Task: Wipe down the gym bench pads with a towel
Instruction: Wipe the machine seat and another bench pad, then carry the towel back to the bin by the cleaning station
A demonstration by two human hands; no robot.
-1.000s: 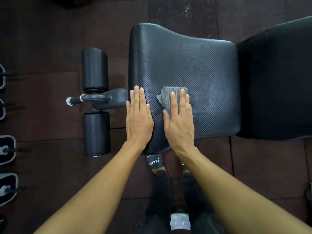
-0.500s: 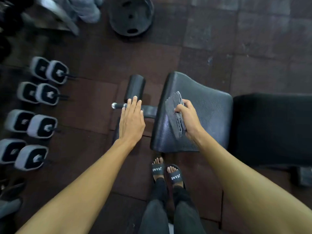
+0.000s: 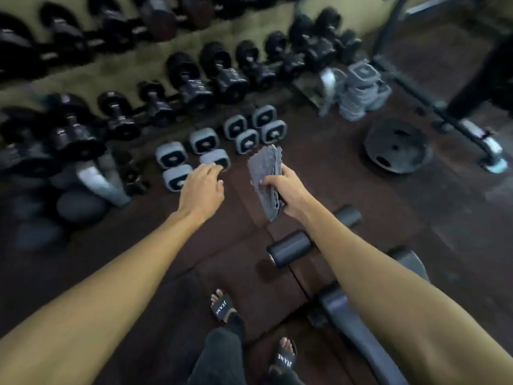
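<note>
A dark rubber floor (image 3: 347,173) fills the blurred view, with racked dumbbells (image 3: 194,76) from nine to twelve o'clock and a plate (image 3: 395,147) at two. The bench (image 3: 349,309) lies at five o'clock, its roller (image 3: 290,248) near centre. The right hand (image 3: 288,190) grips the folded towel (image 3: 266,179) upright in the air, above the bench. At the towel's nine o'clock, apart from it, the left hand (image 3: 201,187) hangs loose, holding nothing.

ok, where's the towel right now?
Head view, centre frame: the grey towel is gripped in the right hand, held in the air over the floor, with the bench's roller pad below it and the empty left hand beside it.
</note>
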